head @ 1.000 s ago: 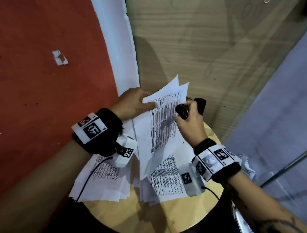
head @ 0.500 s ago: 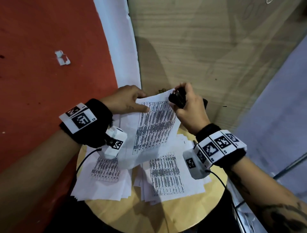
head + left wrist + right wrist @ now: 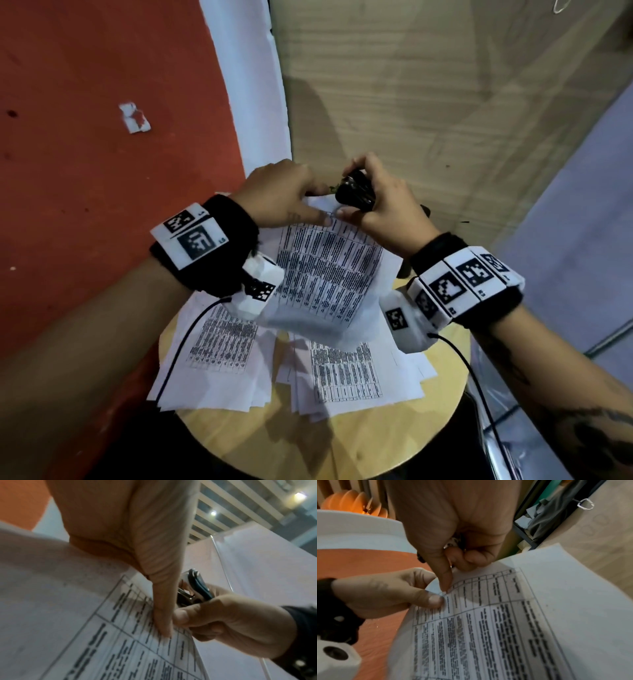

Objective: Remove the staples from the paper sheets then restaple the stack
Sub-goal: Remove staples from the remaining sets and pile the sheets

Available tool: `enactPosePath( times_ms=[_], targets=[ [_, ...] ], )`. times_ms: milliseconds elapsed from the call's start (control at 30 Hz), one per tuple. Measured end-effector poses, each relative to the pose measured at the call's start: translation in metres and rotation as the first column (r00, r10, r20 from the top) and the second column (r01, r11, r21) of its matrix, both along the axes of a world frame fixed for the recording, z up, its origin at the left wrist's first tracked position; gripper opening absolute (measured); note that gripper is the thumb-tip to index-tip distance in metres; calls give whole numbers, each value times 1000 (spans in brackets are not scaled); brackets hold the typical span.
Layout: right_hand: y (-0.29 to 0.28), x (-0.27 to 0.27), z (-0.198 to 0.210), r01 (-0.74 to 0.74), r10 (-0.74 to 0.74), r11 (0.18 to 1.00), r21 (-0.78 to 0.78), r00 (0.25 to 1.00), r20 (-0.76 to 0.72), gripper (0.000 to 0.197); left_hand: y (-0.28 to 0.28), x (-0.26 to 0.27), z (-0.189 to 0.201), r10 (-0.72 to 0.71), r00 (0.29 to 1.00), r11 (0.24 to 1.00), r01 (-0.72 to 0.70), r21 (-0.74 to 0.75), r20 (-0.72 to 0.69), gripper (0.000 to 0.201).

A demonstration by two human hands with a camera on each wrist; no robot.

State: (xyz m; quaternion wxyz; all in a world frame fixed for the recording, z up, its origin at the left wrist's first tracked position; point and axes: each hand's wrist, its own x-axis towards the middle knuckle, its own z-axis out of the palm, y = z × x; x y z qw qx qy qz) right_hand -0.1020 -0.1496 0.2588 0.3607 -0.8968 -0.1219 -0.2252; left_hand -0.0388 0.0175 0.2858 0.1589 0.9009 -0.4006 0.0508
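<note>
My left hand (image 3: 320,205) pinches the top corner of a lifted set of printed sheets (image 3: 329,274), thumb on the printed side. My right hand (image 3: 347,205) grips a black staple remover (image 3: 354,192) right at that corner, thumb beside the left thumb. In the left wrist view the left thumb (image 3: 163,615) presses the sheets (image 3: 120,642), and the staple remover (image 3: 193,591) shows metal jaws just behind it. In the right wrist view the right hand's thumb (image 3: 444,577) meets the left hand (image 3: 385,595) at the paper's (image 3: 505,615) corner. I cannot make out the staple itself.
A small round wooden table (image 3: 342,445) carries two loose piles of printed sheets, one on the left (image 3: 219,359) and one on the right (image 3: 349,373). A dark object (image 3: 424,209) peeks out behind my right hand. A paper scrap (image 3: 134,118) lies on the red floor.
The right hand brought the staple remover from beside the sheets up to their top corner. The left hand slid up to pinch that corner, and the sheets swung round towards me.
</note>
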Motion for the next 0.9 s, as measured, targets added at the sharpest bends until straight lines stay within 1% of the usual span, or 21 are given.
enactPosePath(
  times_ms=[100,200,233,267,300,333,367,400,433,467,500,567,667,733,767,800,833,867,900],
  targets=[
    [-4,-2,1,-14,14,998,59,1000,3,42,-2,-3,2,-26,997,999,24,-33,-72,23],
    [-5,-1,-3,-35,33,990,136,999,15,42,-3,-8,1,-42,996,993,33,-110,-76,19],
    [-4,-2,-5,-40,34,982,185,999,36,42,-3,-11,2,-51,995,990,39,-136,-87,13],
    [-3,-3,-6,-32,12,968,248,997,82,43,-2,-12,2,-79,993,984,63,-166,-92,13],
    [-4,-4,-6,-13,-38,944,331,988,149,43,-1,-14,3,-102,990,976,80,-200,-99,21],
    [-5,-7,-7,1,-107,903,430,969,223,43,0,-15,3,-130,986,968,104,-230,-103,27],
    [-7,-9,-6,7,-182,842,539,945,272,42,1,-12,1,-142,982,960,105,-260,-127,26],
    [-10,-9,-7,12,-243,766,642,931,273,42,2,-11,1,-152,976,955,104,-279,-154,19],
    [-12,-10,-8,32,-282,693,720,931,230,42,3,-7,-1,-145,975,951,90,-297,-169,26],
    [-12,-12,-8,73,-297,635,769,942,155,43,4,-9,1,-148,972,949,87,-304,-182,38],
    [-12,-13,-8,120,-281,592,797,957,64,42,4,-7,0,-143,969,950,77,-302,-202,40],
    [-10,-18,-13,144,-160,501,854,984,-72,33,3,-7,1,-123,966,959,57,-277,-228,36],
    [-5,-28,-14,108,48,378,920,990,-135,25,4,-8,3,-105,962,958,29,-286,-253,31],
    [-5,-31,-13,121,146,340,933,973,-179,23,5,-10,3,-107,958,954,24,-299,-265,29],
    [-5,-32,-13,123,169,362,924,966,-194,19,5,-10,3,-111,955,953,24,-302,-276,29],
    [-6,-32,-14,112,148,441,891,970,-195,15,5,-12,3,-114,952,952,23,-306,-284,28],
    [-6,-33,-14,90,74,587,804,984,-164,22,5,-12,3,-115,948,950,18,-313,-297,24],
    [-6,-35,-13,79,-27,761,644,996,-90,35,4,-13,4,-118,941,948,12,-318,-316,17],
    [-6,-35,-14,88,-108,899,428,994,23,45,5,-13,4,-129,932,946,14,-324,-337,10]
  ],
)
